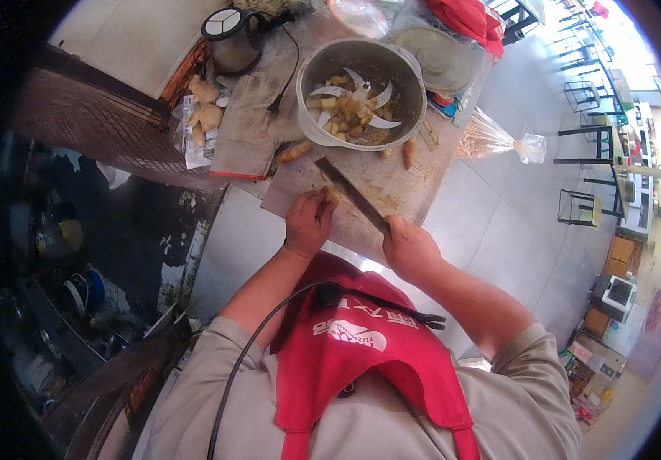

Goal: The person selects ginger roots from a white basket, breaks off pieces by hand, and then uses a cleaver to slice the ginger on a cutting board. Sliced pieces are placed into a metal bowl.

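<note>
My right hand [411, 247] grips the handle end of a knife [353, 195] whose blade points up and left over a worn cutting board [385, 172]. At the board's left part, my left hand [309, 223] holds a small brownish-yellow root piece [329, 195], close beside the blade. Beyond the knife stands a metal grinder bowl [306, 123] with curved blades [385, 122] at its centre and cut chunks [339, 109] around them. Finger-shaped roots lie near the bowl: one to its left [295, 152] and one to its right [409, 154].
Ginger roots [208, 112] lie on printed paper at the left, near a grinder's motor lid [231, 43] with a cord and plug [275, 106]. A round lid [435, 57] lies behind right. A filled plastic bag [488, 138] is beyond the board. Tables and stools stand far right.
</note>
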The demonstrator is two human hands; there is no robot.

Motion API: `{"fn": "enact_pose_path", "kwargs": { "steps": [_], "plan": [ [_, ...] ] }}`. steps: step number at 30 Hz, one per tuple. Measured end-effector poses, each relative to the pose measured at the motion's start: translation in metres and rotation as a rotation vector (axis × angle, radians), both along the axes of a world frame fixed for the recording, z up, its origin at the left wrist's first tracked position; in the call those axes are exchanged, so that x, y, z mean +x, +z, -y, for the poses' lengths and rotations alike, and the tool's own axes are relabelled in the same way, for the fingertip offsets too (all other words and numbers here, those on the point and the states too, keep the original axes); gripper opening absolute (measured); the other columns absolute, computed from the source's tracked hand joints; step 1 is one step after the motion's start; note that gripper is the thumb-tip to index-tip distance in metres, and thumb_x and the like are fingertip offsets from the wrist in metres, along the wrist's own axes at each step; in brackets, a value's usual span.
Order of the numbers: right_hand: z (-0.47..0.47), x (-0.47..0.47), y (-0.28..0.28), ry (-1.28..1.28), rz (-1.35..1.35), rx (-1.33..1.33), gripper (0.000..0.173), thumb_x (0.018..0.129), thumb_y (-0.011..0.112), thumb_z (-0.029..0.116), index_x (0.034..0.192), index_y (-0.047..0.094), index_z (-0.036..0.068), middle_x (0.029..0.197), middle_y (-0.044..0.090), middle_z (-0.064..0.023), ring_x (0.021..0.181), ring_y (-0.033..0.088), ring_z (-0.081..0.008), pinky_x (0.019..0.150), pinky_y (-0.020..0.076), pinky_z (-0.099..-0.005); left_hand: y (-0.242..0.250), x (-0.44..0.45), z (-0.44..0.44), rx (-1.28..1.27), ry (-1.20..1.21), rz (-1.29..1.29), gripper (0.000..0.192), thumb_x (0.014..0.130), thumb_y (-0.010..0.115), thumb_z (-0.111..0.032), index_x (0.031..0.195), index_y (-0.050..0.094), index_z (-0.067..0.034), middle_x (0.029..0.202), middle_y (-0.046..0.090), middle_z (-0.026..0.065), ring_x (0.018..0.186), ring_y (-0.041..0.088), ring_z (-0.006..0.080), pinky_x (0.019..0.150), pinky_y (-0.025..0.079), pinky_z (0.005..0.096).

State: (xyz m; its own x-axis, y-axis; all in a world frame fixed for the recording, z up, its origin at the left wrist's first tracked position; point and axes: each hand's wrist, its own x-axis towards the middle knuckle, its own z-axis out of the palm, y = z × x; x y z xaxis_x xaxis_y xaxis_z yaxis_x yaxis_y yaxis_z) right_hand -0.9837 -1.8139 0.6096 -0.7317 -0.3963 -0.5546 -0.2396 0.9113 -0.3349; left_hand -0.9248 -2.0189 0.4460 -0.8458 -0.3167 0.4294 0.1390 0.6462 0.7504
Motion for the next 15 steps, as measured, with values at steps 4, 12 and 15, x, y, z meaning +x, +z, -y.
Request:
{"fn": "enact_pose_path", "kwargs": {
  "steps": [4,12,15],
  "plan": [
    [-0.004,0.007,0.02,-0.015,0.019,-0.007,0.02,0.099,0.051,0.016,0.114,0.055,0.004,0.1,0.068,-0.0266,0.093,0.067,-0.0482,0.084,0.0525,-0.0565,-0.001,0.002,0.0,-0.045,0.006,-0.056,0.023,0.084,0.081,-0.01,0.102,0.071,0.001,0.104,0.068,0.0181,0.088,0.069,0.0366,0.076,0.059,0.041],
    [0.003,0.0,0.028,0.036,0.094,0.03,0.019,0.099,0.052,0.015,0.112,0.054,0.002,0.099,0.068,-0.0283,0.096,0.067,-0.0481,0.085,0.052,-0.0555,0.01,0.001,-0.001,-0.055,0.034,-0.037,0.022,0.082,0.082,-0.007,0.101,0.073,0.001,0.1,0.067,0.0179,0.085,0.068,0.0354,0.073,0.057,0.0416],
    [-0.006,-0.004,0.047,0.019,0.185,0.096,0.02,0.099,0.053,0.016,0.112,0.052,0.001,0.101,0.069,-0.0279,0.097,0.067,-0.0477,0.085,0.0519,-0.0555,0.009,0.0,-0.001,-0.054,0.038,-0.031,0.022,0.082,0.082,-0.006,0.101,0.073,0.001,0.1,0.067,0.018,0.085,0.068,0.0357,0.073,0.057,0.0419]
  ]
}}
